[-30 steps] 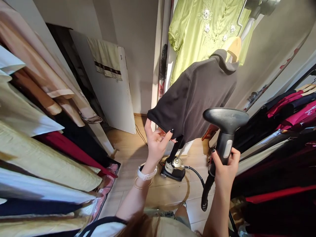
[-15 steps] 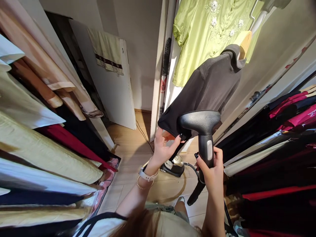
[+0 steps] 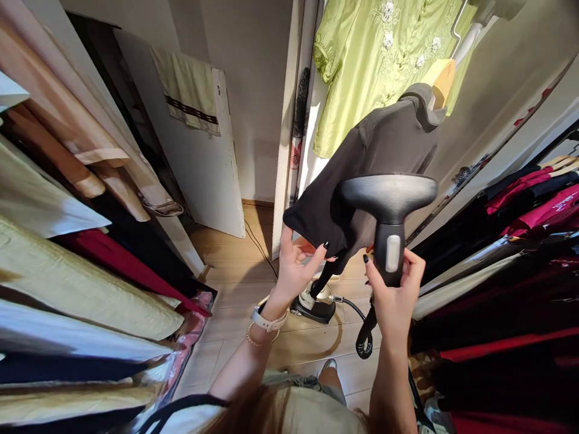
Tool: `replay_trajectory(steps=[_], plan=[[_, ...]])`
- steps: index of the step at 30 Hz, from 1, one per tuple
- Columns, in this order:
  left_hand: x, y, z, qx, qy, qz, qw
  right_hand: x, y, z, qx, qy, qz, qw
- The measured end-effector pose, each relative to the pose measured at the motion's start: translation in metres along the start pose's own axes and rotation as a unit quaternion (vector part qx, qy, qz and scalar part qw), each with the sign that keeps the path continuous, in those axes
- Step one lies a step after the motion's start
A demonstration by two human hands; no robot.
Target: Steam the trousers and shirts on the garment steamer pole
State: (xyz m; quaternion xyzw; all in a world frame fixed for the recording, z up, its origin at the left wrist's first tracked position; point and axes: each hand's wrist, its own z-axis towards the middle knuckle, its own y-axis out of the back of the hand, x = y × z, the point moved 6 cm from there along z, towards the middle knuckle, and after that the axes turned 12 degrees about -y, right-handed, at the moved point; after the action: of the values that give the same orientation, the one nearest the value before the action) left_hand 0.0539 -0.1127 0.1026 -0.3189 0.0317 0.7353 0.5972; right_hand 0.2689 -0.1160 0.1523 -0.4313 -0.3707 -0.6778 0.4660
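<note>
A black long-sleeved garment (image 3: 391, 141) with a collar hangs from a wooden hanger (image 3: 442, 81) on a pole. My left hand (image 3: 297, 262) grips its lower edge and pulls the cloth out to the left; some fingers are hidden behind the fabric. In my right hand (image 3: 394, 304) is a black garment steamer head (image 3: 389, 196), gripped by its handle below the silver button. The head's wide end is in front of the garment's lower part; whether it touches the cloth I cannot tell. A ribbed steamer hose (image 3: 362, 328) hangs below to the steamer base (image 3: 314, 306) on the floor.
Behind hangs a green embroidered dress (image 3: 348, 72). Clothes racks line both sides, with pale garments (image 3: 90, 271) at left and a magenta garment (image 3: 547, 211) at right. A towel (image 3: 190, 90) drapes over a white door (image 3: 199, 169). A thin cable (image 3: 260, 241) lies on the wooden floor.
My right hand has moved the steamer head up and to the right, away from the garment's left corner. My left hand still holds the edge, shifted only slightly.
</note>
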Motion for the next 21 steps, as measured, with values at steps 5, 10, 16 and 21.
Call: replay_trajectory(steps=[5, 10, 16, 21], plan=[[0.0, 0.001, 0.009, 0.006, 0.046, -0.03, 0.998, 0.019, 0.033, 0.015, -0.025, 0.089, -0.052, 0.994], [-0.007, 0.005, 0.007, -0.005, 0.063, -0.019, 0.998, 0.04, 0.041, 0.029, 0.06, 0.155, -0.135, 0.977], [-0.011, 0.011, 0.002, -0.012, 0.041, 0.015, 0.999, 0.054, 0.024, 0.033, 0.128, 0.19, -0.182, 0.956], [-0.01, 0.01, -0.004, -0.013, 0.046, 0.031, 0.998, 0.058, 0.016, 0.039, 0.114, 0.207, -0.19, 0.953]])
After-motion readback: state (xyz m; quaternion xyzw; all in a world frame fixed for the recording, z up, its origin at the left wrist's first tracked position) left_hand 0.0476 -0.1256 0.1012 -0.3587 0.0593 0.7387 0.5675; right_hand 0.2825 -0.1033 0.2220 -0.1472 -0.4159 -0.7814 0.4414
